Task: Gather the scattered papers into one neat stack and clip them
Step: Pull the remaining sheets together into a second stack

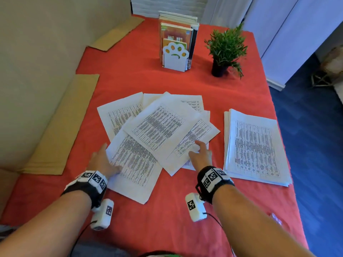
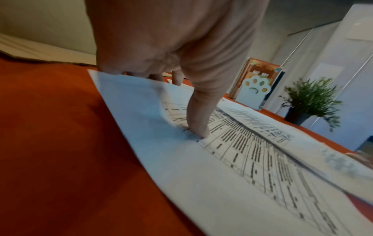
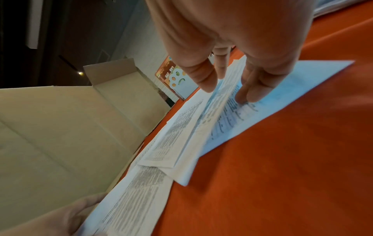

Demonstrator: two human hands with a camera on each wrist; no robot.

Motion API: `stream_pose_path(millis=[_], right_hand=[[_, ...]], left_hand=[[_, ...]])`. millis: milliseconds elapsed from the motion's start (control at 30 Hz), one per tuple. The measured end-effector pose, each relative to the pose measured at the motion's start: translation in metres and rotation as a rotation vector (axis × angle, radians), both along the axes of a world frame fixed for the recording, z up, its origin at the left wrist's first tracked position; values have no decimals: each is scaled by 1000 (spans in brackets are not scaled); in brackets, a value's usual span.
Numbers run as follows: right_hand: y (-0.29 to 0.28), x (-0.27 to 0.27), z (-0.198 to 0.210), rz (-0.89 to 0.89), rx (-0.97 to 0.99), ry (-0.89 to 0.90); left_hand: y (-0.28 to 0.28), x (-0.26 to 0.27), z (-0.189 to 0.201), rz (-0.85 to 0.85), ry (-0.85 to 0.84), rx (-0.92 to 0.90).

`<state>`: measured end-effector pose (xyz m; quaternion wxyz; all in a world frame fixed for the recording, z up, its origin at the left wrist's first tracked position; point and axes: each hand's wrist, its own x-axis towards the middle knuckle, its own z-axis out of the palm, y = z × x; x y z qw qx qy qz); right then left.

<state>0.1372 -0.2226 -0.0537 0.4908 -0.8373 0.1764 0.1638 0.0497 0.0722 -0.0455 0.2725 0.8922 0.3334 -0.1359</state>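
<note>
1. Nearest to me are both forearms with their wrist bands, reaching out over the red tabletop (image 1: 130, 71).
2. At my left hand (image 1: 101, 162) lies the closest sheet of the scattered papers (image 1: 157, 127). The thumb presses down on its printed face, and the other fingers lie at or under its far left edge, which looks slightly lifted in the left wrist view. So I judge this hand is grasping that sheet.
3. At my right hand (image 1: 201, 154) the fingers (image 3: 250, 94) are straight and press flat on the lowest sheet at the right side of the fan. This hand is not clenched and grips nothing.
4. Between and beyond both hands the loose sheets overlap at different angles, corners pointing every way.
5. To the right of my right hand, apart from the fan, sits a second pile of papers (image 1: 254, 145), roughly squared but with edges stepped.
6. Far ahead of the hands stand a paw-shaped bookend (image 1: 175, 57) with books and a potted plant (image 1: 225, 51).
7. Progress, as I judge it: early. The fan is not yet pulled together, the two groups are not merged, and nothing is clipped.
8. No clip is clearly visible; a small blurred object lies near my right forearm, but I cannot tell what it is.
</note>
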Motion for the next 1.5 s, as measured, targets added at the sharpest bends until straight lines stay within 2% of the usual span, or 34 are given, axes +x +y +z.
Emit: stream_pose_path(millis=[100, 233, 367, 533, 667, 767, 967, 1133, 1233, 1300, 1367, 1400, 1433, 1500], right_hand=[[17, 19, 2, 86, -72, -20], [41, 38, 1, 212, -197, 47], [51, 51, 1, 219, -233, 22], [35, 47, 0, 181, -184, -46], [18, 32, -3, 312, -185, -16], [14, 21, -7, 407, -209, 3], [18, 14, -5, 458, -115, -38], [36, 13, 9, 475, 65, -127], [41, 20, 7, 349, 53, -193], [32, 30, 6, 167, -127, -244], [15, 39, 6, -17, -404, -166], [6, 41, 8, -90, -477, -106], [-1, 44, 8, -132, -500, -54], [-6, 48, 8, -157, -426, 18]], left_hand=[[-11, -1, 2, -40, -55, -94], [-31, -7, 4, -9, -172, -193], [-36, -9, 3, -63, -192, -213], [5, -2, -2, 150, -242, -195], [28, 17, -3, 291, -256, -250], [19, 34, 3, 352, -274, -367], [-2, 49, -3, 162, -261, -296], [-15, 45, 0, 117, -241, -280], [-16, 35, 6, 140, -266, -289], [-12, 22, 5, 185, -267, -367], [-6, 5, 2, 230, -278, -477], [-3, -4, -2, 245, -286, -515], [-1, -13, -5, 248, -288, -537], [2, -27, -10, 215, -285, -541]])
